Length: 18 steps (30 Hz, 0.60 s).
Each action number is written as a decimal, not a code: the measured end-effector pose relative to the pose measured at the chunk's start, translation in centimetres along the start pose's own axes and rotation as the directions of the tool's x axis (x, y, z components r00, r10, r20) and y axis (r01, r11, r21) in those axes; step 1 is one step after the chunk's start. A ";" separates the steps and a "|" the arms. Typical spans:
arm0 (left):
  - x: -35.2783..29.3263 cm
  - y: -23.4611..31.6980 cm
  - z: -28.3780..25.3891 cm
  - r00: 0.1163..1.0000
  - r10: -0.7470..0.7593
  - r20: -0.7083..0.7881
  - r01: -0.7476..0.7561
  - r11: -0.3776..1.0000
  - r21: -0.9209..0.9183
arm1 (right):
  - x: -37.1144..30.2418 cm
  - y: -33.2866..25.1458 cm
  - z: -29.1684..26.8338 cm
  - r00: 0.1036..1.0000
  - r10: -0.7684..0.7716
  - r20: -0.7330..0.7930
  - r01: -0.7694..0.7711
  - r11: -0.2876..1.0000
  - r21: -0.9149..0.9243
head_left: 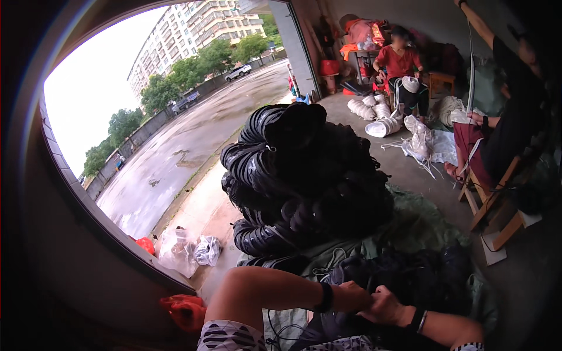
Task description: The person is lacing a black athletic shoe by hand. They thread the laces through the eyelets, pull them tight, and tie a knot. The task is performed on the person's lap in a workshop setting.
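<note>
My left hand (353, 296) and my right hand (386, 306) meet above my lap, both with fingers closed. Whatever they pinch is too small and dark to make out. Under and beyond them spreads a loose heap of black material (410, 275), partly covering my lap. Thin dark cords (280, 333) trail down beside my left forearm. In front of me rises a tall pile of black ribbed bundles (257, 164), stacked in layers on a green sheet (404, 216).
Clear and white plastic bags (178, 251) and a red bag (186, 311) lie by the doorway on the left. One person in red (398, 61) sits among white coiled bundles (383, 126). Another in black (515, 111) sits at right on a wooden stool (497, 193), pulling a white strip.
</note>
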<state>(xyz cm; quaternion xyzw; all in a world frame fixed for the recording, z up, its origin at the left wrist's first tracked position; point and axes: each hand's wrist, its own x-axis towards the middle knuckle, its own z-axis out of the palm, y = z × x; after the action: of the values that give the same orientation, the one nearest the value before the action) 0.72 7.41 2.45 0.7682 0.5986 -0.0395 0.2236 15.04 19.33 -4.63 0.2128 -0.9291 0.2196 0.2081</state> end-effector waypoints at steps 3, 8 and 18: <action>-1.3 -0.4 -2.9 0.997 -0.082 0.014 0.078 0.980 0.183 | 0.2 -0.3 -1.2 0.996 0.050 0.078 -0.050 0.999 -0.001; -5.2 -0.6 -4.3 0.953 -0.261 -0.156 0.252 0.965 -0.076 | 2.9 -0.9 -4.4 0.900 0.418 0.125 -0.432 0.812 0.393; -5.1 1.4 4.8 0.661 -0.653 -0.370 -0.038 0.463 -0.886 | -1.7 2.4 -3.2 0.575 0.715 0.398 -0.279 -0.287 0.917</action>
<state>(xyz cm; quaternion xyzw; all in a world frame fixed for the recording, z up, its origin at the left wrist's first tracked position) 1.59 0.67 0.18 0.3839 0.7162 0.4889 0.3173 16.22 23.36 -3.53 -0.1739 -0.4443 0.8783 0.0308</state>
